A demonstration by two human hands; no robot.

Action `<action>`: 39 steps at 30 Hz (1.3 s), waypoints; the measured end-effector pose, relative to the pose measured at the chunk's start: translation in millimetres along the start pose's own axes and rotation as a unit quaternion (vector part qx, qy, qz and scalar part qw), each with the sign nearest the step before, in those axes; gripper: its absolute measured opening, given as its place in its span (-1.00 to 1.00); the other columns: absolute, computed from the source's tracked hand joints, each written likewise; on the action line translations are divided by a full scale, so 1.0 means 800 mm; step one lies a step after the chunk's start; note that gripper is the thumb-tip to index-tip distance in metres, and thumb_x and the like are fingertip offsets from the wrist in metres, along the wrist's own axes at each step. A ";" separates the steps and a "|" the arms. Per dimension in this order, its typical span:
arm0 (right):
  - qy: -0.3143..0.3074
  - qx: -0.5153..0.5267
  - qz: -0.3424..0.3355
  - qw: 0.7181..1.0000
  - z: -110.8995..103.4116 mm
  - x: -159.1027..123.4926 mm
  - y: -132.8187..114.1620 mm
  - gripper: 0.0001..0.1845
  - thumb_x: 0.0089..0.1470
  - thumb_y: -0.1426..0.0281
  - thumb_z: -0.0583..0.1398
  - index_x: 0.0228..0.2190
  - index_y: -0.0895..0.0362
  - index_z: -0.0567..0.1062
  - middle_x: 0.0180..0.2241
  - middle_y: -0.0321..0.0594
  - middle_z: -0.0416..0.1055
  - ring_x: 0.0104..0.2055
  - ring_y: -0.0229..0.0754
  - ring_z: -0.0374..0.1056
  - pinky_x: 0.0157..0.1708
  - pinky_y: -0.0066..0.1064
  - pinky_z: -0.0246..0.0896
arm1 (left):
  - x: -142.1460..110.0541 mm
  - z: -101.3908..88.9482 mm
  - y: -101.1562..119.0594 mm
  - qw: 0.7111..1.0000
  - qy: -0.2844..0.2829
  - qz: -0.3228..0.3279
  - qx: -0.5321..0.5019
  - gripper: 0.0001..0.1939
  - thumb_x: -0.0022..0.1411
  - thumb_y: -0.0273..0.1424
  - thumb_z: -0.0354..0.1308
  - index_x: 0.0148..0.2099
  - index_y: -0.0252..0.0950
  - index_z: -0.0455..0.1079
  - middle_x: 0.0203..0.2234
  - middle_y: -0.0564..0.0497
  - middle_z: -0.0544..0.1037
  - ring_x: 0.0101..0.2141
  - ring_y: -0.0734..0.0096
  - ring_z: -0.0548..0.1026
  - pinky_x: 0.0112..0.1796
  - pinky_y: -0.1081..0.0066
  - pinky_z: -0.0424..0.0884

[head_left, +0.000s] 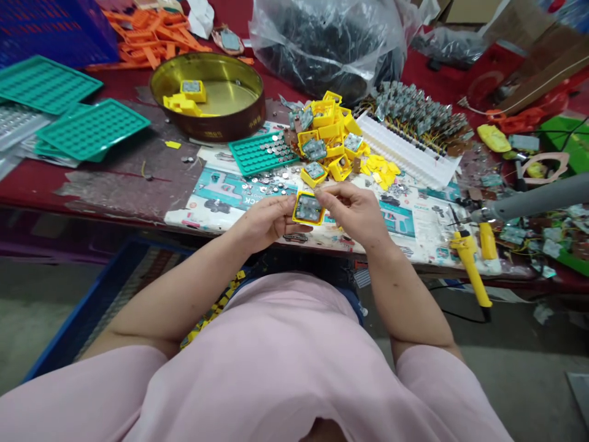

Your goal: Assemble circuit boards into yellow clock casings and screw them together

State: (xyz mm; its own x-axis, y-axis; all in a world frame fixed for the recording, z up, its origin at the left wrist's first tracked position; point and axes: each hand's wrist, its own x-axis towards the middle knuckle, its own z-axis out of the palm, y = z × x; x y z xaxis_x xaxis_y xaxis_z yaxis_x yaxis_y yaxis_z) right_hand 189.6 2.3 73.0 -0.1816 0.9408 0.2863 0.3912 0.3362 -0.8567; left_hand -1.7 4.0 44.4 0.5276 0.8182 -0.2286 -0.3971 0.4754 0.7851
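Observation:
Between my two hands, just above the table's front edge, is a small square yellow plastic case [308,209] with grey parts inside its open face. My left hand [271,222] grips its left side, the thumb on the rim. The fingers of my right hand [354,209] are closed at its upper right corner; whether they also pinch a small part is hidden. Behind them lies a pile of similar yellow cases [329,126], some with grey boards inside. Left of the pile, a green tray [251,156] carries several round silver coin cells.
A round gold tin [221,132] holds a few yellow cases. White strip rows [409,153] with wired boards stand right of the pile, beside flat yellow pieces [381,170]. A yellow-handled soldering iron [473,267] sticks out over the front edge, under a grey arm [538,197].

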 end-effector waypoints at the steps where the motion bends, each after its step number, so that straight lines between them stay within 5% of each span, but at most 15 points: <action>1: -0.008 0.017 0.021 1.000 0.004 0.001 0.004 -0.43 0.09 -0.14 0.17 -0.37 0.10 0.64 -0.38 -0.25 0.55 -0.31 -0.27 0.43 -0.30 -0.40 0.39 | 0.001 0.002 -0.002 0.999 0.018 -0.016 -0.023 -0.74 0.24 -0.25 0.26 -0.16 -0.37 0.52 -0.32 -0.10 0.67 -0.26 0.26 0.65 -0.09 0.22 0.58; 9: 0.007 0.147 0.084 0.986 0.027 -0.007 0.023 -0.47 -0.06 -0.09 0.32 -0.24 0.07 0.64 -0.25 -0.28 0.61 -0.21 -0.20 0.51 -0.11 -0.30 0.48 | -0.001 0.016 -0.015 0.992 0.083 -0.013 -0.095 -0.83 0.32 -0.42 0.16 -0.24 -0.39 0.54 -0.33 -0.12 0.67 -0.28 0.32 0.65 -0.05 0.22 0.58; 17: -0.005 0.145 0.107 0.984 0.030 -0.012 0.029 -0.43 -0.02 -0.10 0.28 -0.16 0.07 0.61 -0.20 -0.25 0.61 -0.15 -0.16 0.54 -0.06 -0.26 0.50 | -0.002 0.015 -0.015 0.988 0.113 -0.018 -0.108 -0.80 0.33 -0.46 0.13 -0.28 -0.38 0.57 -0.35 -0.09 0.66 -0.35 0.37 0.63 -0.07 0.21 0.58; 23: -0.093 0.167 0.039 0.981 0.028 -0.017 0.037 -0.35 0.08 0.07 0.29 0.13 0.09 0.40 0.03 -0.14 0.54 0.04 -0.14 0.51 0.10 -0.20 0.44 | -0.005 0.018 -0.012 0.985 0.118 -0.012 -0.128 -0.83 0.32 -0.47 0.14 -0.26 -0.39 0.56 -0.35 -0.06 0.65 -0.36 0.40 0.61 -0.07 0.20 0.57; 28: -0.065 0.055 -0.034 0.996 0.030 -0.027 0.032 -0.45 0.20 0.22 0.20 0.19 0.06 0.33 0.11 -0.11 0.48 0.09 -0.14 0.48 0.13 -0.20 0.43 | -0.006 0.013 -0.011 0.990 0.065 0.000 -0.129 -0.90 0.25 -0.47 0.20 -0.24 -0.37 0.55 -0.34 -0.04 0.64 -0.35 0.43 0.60 -0.21 0.39 0.59; 31: -0.014 -0.085 -0.139 0.987 0.035 -0.034 0.018 -0.50 0.23 0.40 0.14 0.19 0.07 0.33 0.14 -0.14 0.45 0.17 -0.15 0.41 0.19 -0.23 0.36 | -0.010 0.010 -0.009 0.991 0.021 0.003 -0.135 -0.89 0.22 -0.39 0.24 -0.22 -0.31 0.53 -0.34 0.01 0.63 -0.34 0.43 0.60 -0.24 0.42 0.57; 35: 0.033 -0.198 -0.248 0.948 0.039 -0.038 0.005 -0.49 0.25 0.47 0.08 0.21 0.05 0.28 0.13 -0.13 0.46 0.19 -0.16 0.38 0.23 -0.19 0.28 | -0.018 0.006 -0.008 0.995 -0.024 0.040 -0.088 -0.66 0.03 -0.22 0.43 -0.17 -0.24 0.50 -0.33 0.06 0.61 -0.31 0.41 0.60 -0.26 0.45 0.54; 39: 0.033 -0.188 -0.265 0.945 0.030 -0.039 0.000 -0.59 0.16 0.31 0.25 0.05 0.01 0.37 0.13 -0.09 0.43 0.21 -0.06 0.33 0.17 -0.08 0.29 | -0.027 -0.002 0.002 0.998 -0.023 0.058 -0.001 -0.33 -0.13 -0.29 0.54 0.07 -0.15 0.44 -0.33 0.04 0.60 -0.33 0.36 0.60 -0.30 0.48 0.49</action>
State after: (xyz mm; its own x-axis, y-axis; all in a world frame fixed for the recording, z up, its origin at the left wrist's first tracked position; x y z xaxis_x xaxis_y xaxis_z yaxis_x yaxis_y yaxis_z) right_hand 173.7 -28.3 53.5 -0.3910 0.6326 0.6686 0.5565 0.7411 -0.3757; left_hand -15.0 -12.7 49.7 0.5118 0.8521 -0.1096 -0.4593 0.3792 0.8033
